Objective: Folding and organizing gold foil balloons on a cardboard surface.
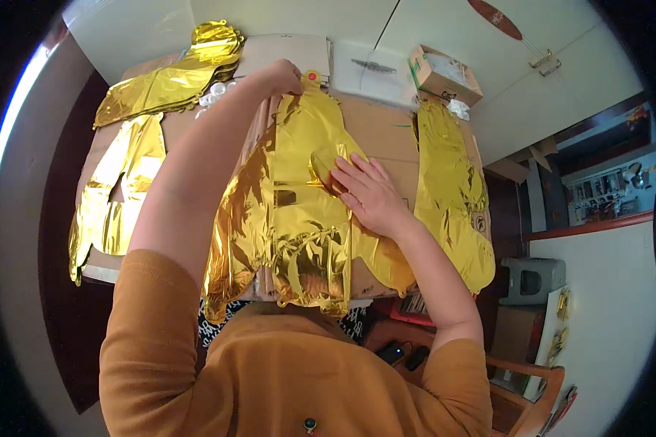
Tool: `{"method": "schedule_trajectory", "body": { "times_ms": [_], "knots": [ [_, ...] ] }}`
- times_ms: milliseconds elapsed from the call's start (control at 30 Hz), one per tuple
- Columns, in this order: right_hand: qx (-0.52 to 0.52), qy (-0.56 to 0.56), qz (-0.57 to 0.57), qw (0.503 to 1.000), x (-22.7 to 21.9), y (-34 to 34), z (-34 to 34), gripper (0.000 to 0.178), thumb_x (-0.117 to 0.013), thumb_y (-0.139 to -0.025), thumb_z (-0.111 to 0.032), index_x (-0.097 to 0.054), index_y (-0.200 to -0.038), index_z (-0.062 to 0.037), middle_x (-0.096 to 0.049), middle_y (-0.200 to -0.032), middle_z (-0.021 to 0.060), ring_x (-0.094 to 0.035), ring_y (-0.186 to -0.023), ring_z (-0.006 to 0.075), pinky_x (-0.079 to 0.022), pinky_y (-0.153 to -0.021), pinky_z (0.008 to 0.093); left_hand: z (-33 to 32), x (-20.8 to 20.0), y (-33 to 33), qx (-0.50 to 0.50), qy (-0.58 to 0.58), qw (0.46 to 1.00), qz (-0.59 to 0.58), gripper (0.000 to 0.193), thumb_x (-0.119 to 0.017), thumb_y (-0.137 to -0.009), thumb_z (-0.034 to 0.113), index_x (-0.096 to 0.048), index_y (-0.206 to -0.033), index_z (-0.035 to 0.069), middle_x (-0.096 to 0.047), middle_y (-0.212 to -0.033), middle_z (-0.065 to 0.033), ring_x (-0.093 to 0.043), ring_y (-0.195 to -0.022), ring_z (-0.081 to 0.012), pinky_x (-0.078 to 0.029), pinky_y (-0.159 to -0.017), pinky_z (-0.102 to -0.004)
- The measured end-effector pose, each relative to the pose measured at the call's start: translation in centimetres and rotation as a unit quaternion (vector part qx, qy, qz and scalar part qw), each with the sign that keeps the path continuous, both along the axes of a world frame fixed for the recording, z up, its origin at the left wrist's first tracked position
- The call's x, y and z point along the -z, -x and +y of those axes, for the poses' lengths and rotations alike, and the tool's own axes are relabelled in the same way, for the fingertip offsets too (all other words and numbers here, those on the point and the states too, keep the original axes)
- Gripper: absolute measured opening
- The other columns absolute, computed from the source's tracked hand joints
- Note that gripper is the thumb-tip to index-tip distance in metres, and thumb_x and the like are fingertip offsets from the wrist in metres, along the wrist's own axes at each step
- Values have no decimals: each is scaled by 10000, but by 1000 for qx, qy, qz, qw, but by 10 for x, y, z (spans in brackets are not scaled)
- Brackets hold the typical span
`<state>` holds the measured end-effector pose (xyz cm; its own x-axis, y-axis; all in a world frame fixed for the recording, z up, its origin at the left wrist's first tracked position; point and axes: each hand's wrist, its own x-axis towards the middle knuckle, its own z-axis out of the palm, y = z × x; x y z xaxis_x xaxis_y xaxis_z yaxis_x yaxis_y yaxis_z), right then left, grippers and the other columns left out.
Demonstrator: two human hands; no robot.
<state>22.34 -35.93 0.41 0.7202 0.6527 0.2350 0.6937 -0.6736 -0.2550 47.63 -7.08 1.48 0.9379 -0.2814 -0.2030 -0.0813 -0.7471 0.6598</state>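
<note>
A flat, uninflated gold foil balloon [310, 131] lies on the cardboard-covered table in front of me, its lower parts crinkled and spread toward my body. My right hand [372, 193] rests on its right side, fingers stretched out, beside a raised fold. At the balloon's top left edge is my left hand [283, 77], with its fingers curled together; what they hold, if anything, is hidden. Just right of it, a round red spot [312, 76] shows on the balloon's top tab.
Stacked gold foil balloons [160, 87] lie at the far left, with another balloon [117, 186] nearer. More gold foil [448, 189] covers the right side. White pieces [215, 93] sit behind my left arm. A cardboard box [446, 75] stands at the back right, a wooden chair [539, 379] lower right.
</note>
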Motion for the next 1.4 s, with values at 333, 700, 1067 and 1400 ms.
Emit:
{"method": "schedule_trajectory", "body": {
  "times_ms": [333,700,1067,1400],
  "knots": [
    [2,1,5,1000,-5,-4,2,433,-559,-1014,-245,-560,-1426,-114,-491,-1541,87,-406,-1443,351,-278,-1211,515,-4,22,6,-50,106,991,-66,502,-772,-770,8,-659,-1259,-12,-739,-976,-148,-710,-847,-215,-591,-787,-346],
    [18,-126,25,992,5,-12,1,421,-548,-1017,-213,-559,-1416,-82,-510,-1516,124,-466,-1401,330,-314,-1194,506,-5,24,29,-56,69,987,-137,543,-745,-791,157,-643,-1319,86,-760,-1028,-138,-728,-955,-286,-572,-870,-380],
    [4,-55,-45,997,6,-17,5,381,-574,-979,-182,-617,-1335,-53,-564,-1460,123,-512,-1353,346,-343,-1170,514,-20,22,51,-122,56,968,-210,617,-788,-837,244,-578,-1383,48,-758,-1034,-164,-730,-946,-306,-568,-863,-387],
    [-2,-34,-26,999,4,-17,7,402,-562,-982,-179,-596,-1367,-70,-523,-1505,118,-465,-1400,339,-316,-1187,513,-26,22,57,-163,40,965,-203,622,-768,-845,253,-563,-1405,80,-753,-1073,-160,-723,-984,-332,-562,-908,-411]
  ]
}}
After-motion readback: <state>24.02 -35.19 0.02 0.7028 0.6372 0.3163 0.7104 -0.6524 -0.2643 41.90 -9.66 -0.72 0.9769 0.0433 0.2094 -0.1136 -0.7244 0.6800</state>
